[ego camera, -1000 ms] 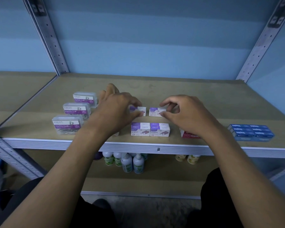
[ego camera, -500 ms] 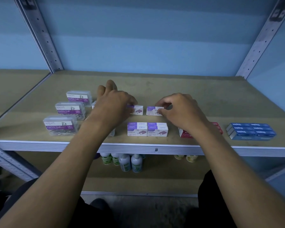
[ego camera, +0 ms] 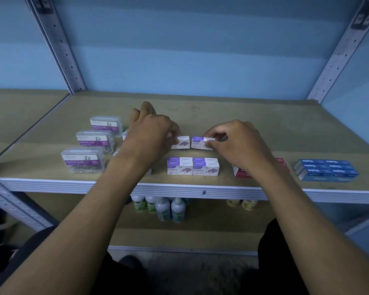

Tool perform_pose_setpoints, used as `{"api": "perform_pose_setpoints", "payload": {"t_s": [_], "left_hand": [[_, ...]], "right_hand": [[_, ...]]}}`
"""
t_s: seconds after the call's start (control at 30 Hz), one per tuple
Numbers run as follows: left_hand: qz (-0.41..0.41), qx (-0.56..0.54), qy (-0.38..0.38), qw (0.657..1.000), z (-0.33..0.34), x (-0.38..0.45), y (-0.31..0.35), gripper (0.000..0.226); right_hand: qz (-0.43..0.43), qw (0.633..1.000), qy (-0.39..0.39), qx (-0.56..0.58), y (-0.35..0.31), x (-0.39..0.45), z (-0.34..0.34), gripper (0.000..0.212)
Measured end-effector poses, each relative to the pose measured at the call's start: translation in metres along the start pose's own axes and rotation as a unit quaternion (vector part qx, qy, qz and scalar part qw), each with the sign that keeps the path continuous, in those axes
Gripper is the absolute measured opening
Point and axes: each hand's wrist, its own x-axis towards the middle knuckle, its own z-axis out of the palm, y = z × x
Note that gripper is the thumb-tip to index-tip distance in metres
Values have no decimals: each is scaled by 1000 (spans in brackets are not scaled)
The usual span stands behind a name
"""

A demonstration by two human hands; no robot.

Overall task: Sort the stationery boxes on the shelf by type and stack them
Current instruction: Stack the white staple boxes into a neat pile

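Two small purple-and-white staples boxes lie side by side in the middle of the shelf [ego camera: 254,128]. My left hand [ego camera: 151,133] pinches the left staples box [ego camera: 182,142]. My right hand [ego camera: 234,141] pinches the right staples box [ego camera: 200,143]. In front of them, near the shelf's front edge, stands a stacked block of the same staples boxes [ego camera: 193,166]. Three clear paper clip boxes [ego camera: 95,142] line up diagonally at the left. A red staples box [ego camera: 240,172] is partly hidden under my right wrist. A stack of blue staples boxes [ego camera: 325,169] sits at the right.
Metal uprights [ego camera: 58,45] frame the shelf at both back corners. Small white boxes [ego camera: 125,134] peek out behind my left hand. On the lower shelf stand several glue bottles [ego camera: 168,208]. The back half of the shelf board is bare.
Both hands have stayed on the two staples boxes with only small finger shifts. The camera has drifted slightly, so the whole shelf sits a little differently in the frame.
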Motion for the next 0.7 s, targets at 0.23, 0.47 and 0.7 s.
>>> {"api": "perform_pose_setpoints", "payload": {"t_s": [0.23, 0.47, 0.7], "left_hand": [[14, -18, 0, 1000, -7, -16, 5, 19], [18, -31, -7, 999, -12, -25, 7, 15], [28, -29, -18, 999, -12, -25, 7, 18]], "right_hand": [[-10, 1000, 0, 2, -4, -13, -5, 11], [-8, 1000, -18, 9, -7, -23, -11, 11], [-7, 999, -41, 1, -10, -28, -16, 15]]}}
